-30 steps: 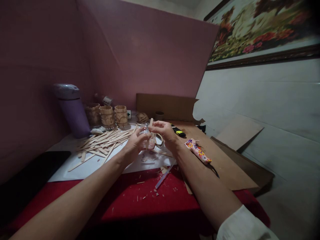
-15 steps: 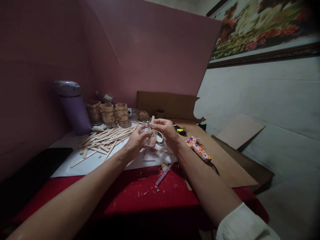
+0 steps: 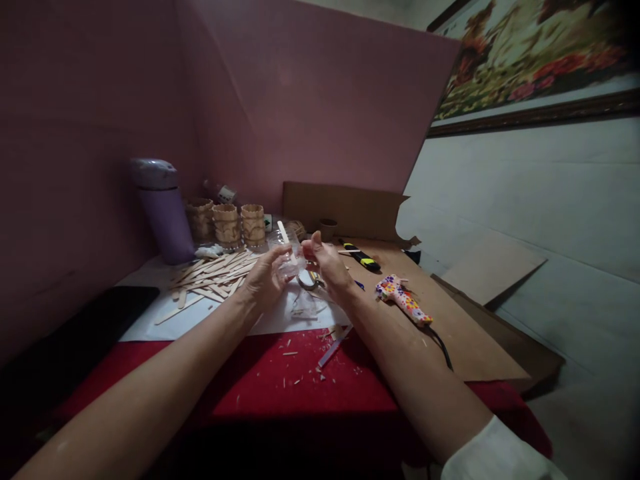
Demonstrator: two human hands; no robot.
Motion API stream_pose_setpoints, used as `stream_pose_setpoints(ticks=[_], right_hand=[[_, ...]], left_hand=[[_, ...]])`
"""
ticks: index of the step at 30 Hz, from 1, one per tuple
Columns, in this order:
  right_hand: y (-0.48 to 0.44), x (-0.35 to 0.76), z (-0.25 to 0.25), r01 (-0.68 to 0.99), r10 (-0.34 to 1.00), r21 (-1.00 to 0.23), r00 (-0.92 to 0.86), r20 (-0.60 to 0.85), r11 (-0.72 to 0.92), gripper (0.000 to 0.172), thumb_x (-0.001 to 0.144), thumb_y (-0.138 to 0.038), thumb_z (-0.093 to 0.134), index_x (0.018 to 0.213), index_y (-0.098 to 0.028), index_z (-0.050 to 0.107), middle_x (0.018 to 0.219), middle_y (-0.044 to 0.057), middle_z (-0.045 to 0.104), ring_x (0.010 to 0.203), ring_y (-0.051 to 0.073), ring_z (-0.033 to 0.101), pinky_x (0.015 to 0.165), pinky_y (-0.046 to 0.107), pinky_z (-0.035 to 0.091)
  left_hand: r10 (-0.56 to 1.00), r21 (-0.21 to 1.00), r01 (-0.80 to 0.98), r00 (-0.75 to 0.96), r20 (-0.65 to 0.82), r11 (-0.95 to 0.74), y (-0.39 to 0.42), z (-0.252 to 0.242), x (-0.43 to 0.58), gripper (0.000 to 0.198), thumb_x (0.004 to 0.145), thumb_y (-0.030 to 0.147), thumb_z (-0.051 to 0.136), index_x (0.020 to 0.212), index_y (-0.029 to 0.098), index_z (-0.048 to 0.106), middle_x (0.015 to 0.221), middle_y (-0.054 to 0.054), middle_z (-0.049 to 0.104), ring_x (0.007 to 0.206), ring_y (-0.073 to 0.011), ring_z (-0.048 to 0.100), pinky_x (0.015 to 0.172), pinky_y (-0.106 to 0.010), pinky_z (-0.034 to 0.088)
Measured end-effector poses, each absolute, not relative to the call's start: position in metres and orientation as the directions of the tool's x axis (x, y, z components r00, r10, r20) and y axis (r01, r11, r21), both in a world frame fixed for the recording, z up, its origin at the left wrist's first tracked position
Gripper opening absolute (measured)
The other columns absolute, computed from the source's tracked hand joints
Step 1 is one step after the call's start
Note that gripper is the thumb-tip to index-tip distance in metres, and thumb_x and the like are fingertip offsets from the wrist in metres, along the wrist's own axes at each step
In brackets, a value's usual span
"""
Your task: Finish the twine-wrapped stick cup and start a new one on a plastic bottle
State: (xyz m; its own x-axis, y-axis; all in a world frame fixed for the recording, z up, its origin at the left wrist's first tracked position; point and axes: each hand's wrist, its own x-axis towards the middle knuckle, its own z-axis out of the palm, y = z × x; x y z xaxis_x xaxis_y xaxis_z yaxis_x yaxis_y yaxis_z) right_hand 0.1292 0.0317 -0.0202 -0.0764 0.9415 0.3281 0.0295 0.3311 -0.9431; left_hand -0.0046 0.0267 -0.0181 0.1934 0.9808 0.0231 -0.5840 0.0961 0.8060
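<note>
My left hand (image 3: 270, 275) is wrapped round a clear plastic cup (image 3: 289, 265), which is tilted above the white paper. A pale wooden craft stick (image 3: 283, 231) lies along the cup's side and juts out past its end. On the right, the curled fingers of my right hand (image 3: 327, 265) are against the cup, with the thumb raised. Part of the cup is hidden by my fingers. Below the hands are a round roll of tape (image 3: 307, 279) and a small clear plastic packet (image 3: 304, 308).
Loose craft sticks (image 3: 215, 273) are heaped at left, before stick-covered cups (image 3: 227, 227) and a purple tumbler (image 3: 165, 223). A utility knife (image 3: 363, 256) and a flowered glue gun (image 3: 404, 300) lie on cardboard (image 3: 465, 340). A glue stick (image 3: 334, 347) crosses the red cloth (image 3: 225, 387).
The cup and stick have tipped to lean left. My right hand has shifted from pinching the stick to the cup's right side, thumb up. The view has moved slightly left.
</note>
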Motion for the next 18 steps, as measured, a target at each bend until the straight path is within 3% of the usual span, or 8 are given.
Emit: stream_pose_setpoints(ticks=[3, 6, 12, 18], right_hand=[[0.031, 0.123, -0.026, 0.016, 0.953, -0.955, -0.075, 0.294, 0.296, 0.076, 0.062, -0.087, 0.063, 0.098, -0.02, 0.063, 0.104, 0.011, 0.069, 0.103, 0.026, 0.063, 0.085, 0.039, 0.05], [0.032, 0.119, -0.032, -0.017, 0.951, -0.954, -0.072, 0.301, 0.3, 0.078, 0.056, -0.068, 0.082, 0.113, -0.02, 0.059, 0.107, 0.011, 0.069, 0.102, 0.025, 0.064, 0.089, 0.04, 0.05], [0.025, 0.114, -0.032, -0.059, 0.935, -0.935, -0.055, 0.352, 0.348, 0.056, 0.062, -0.04, 0.085, 0.109, -0.022, 0.06, 0.104, 0.006, 0.071, 0.098, 0.022, 0.066, 0.093, 0.04, 0.05], [0.015, 0.107, -0.028, -0.043, 0.917, -0.918, -0.04, 0.397, 0.395, 0.053, 0.064, -0.044, 0.083, 0.107, -0.022, 0.06, 0.108, 0.008, 0.07, 0.104, 0.024, 0.065, 0.093, 0.04, 0.05]], left_hand=[[0.992, 0.826, -0.564, 0.113, 0.048, 0.024, 0.027, -0.019, -0.005, 0.028, 0.057, 0.027, 0.079, 0.078, 0.016, 0.065, 0.077, -0.002, 0.067, 0.069, -0.0151, 0.059, 0.066, -0.027, 0.044], [0.991, 0.835, -0.551, 0.108, 0.085, -0.012, 0.027, -0.02, -0.006, 0.033, 0.055, 0.028, 0.081, 0.08, 0.017, 0.063, 0.079, -0.001, 0.067, 0.077, -0.0175, 0.061, 0.073, -0.03, 0.045], [0.973, 0.807, -0.587, 0.141, 0.181, -0.065, 0.027, -0.014, -0.011, 0.037, 0.057, 0.022, 0.081, 0.088, 0.017, 0.062, 0.086, -0.001, 0.069, 0.08, -0.0167, 0.064, 0.08, -0.031, 0.047], [0.973, 0.755, -0.655, 0.145, 0.178, -0.041, 0.03, -0.01, -0.017, 0.031, 0.061, 0.018, 0.078, 0.088, 0.016, 0.062, 0.09, -0.003, 0.071, 0.081, -0.0166, 0.067, 0.085, -0.032, 0.051]])
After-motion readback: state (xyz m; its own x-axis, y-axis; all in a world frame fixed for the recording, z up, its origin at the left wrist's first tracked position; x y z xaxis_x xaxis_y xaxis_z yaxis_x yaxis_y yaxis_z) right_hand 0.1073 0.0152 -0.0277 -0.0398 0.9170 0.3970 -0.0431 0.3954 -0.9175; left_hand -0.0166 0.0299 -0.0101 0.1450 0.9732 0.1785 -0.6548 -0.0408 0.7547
